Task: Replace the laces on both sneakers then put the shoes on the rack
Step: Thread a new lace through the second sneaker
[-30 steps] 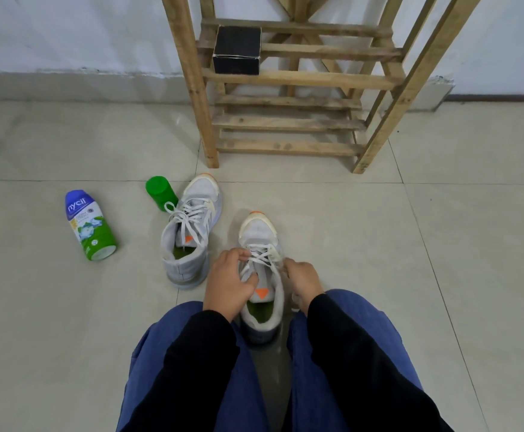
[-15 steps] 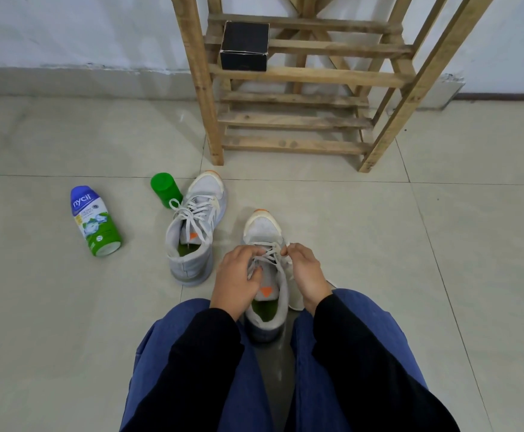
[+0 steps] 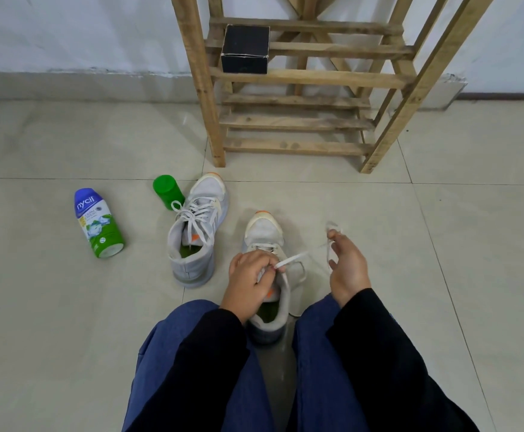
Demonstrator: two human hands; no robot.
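Tiled floor (image 3: 67, 307): bottle (image 3: 98, 222), green cap (image 3: 167, 194) by spare sneaker (image 3: 196, 232); black box (image 3: 245, 49) on rack (image 3: 301, 77). L grip (image 3: 248, 279), R grip (image 3: 348, 269) pinch lace (image 3: 291, 260).

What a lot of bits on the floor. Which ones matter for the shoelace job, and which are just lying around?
Part of the job: near sneaker, lace, far sneaker, wooden rack, left hand, right hand.
Just lying about: blue-green bottle, green cap, black box.

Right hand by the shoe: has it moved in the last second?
Yes. The right hand has swung out to the right, off the near sneaker it was touching, drawing a lace along.
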